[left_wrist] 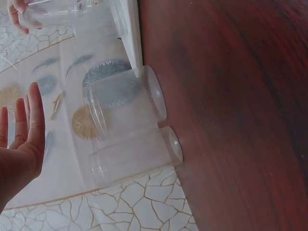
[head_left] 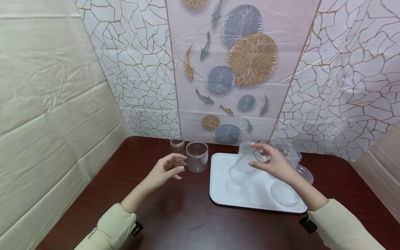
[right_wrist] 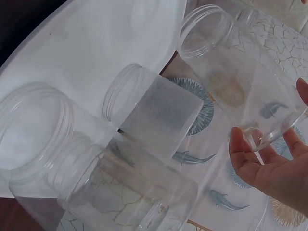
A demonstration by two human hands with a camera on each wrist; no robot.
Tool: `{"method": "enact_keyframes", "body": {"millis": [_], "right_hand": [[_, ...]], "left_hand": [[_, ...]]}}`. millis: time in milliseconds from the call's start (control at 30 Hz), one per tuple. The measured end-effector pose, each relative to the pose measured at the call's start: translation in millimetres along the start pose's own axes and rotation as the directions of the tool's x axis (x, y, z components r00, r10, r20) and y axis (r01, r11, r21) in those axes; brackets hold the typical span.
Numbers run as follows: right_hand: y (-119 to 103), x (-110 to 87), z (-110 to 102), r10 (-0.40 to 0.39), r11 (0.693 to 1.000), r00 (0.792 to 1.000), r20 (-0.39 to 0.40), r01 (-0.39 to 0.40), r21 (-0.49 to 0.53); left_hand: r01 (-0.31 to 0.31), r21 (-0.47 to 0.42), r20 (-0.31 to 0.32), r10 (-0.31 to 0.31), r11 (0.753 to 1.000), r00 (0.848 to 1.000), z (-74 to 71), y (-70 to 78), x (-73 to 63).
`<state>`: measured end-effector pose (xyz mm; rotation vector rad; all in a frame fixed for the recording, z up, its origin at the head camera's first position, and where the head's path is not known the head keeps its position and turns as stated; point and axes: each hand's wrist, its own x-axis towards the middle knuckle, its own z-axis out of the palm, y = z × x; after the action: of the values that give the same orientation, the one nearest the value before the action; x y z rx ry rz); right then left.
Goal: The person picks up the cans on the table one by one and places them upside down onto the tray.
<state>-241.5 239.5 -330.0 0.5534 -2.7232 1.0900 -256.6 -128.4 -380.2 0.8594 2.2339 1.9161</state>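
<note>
We see the dark red desk (head_left: 193, 225) before a patterned wall cloth (head_left: 193, 114). Over its white tray (head_left: 223, 198), the right hand (head_left: 275, 165) pinches a tilted clear jar (head_left: 247, 167). The left hand (head_left: 167, 171), fingers loosely apart, is near two upright jars (head_left: 197, 162).

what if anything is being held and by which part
The right hand holds a clear jar by its base end; the left hand holds nothing.

Held tilted, mouth downward: clear cylindrical plastic jar (right_wrist: 240, 82). Upright on tabletop (head_left: 187, 215): wide clear cylindrical jar (head_left: 197, 160), narrow clear cylindrical jar (head_left: 177, 147).
</note>
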Motion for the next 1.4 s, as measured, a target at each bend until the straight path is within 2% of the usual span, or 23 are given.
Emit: {"method": "enact_keyframes", "body": {"millis": [333, 567, 833, 1067, 1400], "right_hand": [[5, 0.1, 1, -0.032, 0.995, 0.999, 0.014, 0.033, -0.098], [7, -0.1, 2, 0.006, 0.99, 0.999, 0.048, 0.001, -0.143], [11, 1.3, 7, -0.021, 0.984, 0.997, 0.081, 0.034, -0.172], [15, -1.3, 9, -0.017, 0.983, 0.993, 0.118, 0.038, -0.178], [18, -2.2, 12, -0.045, 0.98, 0.99, 0.137, 0.07, -0.184]], "left_hand": [[-0.024, 0.021, -0.014, 0.024, 0.999, 1.0, -17.7, 3.1, -10.8], [-0.001, 0.054, -0.048, 0.004, 0.999, 0.999, -26.0, 1.5, -18.6], [-0.033, 0.044, -0.099, 0.037, 0.998, 0.994, -26.4, -2.4, -19.6], [-0.012, 0.058, -0.077, 0.017, 0.998, 0.997, -25.9, -6.8, -20.8], [0.002, 0.074, -0.081, 0.004, 0.997, 0.997, -25.1, -9.7, -23.8]]}}
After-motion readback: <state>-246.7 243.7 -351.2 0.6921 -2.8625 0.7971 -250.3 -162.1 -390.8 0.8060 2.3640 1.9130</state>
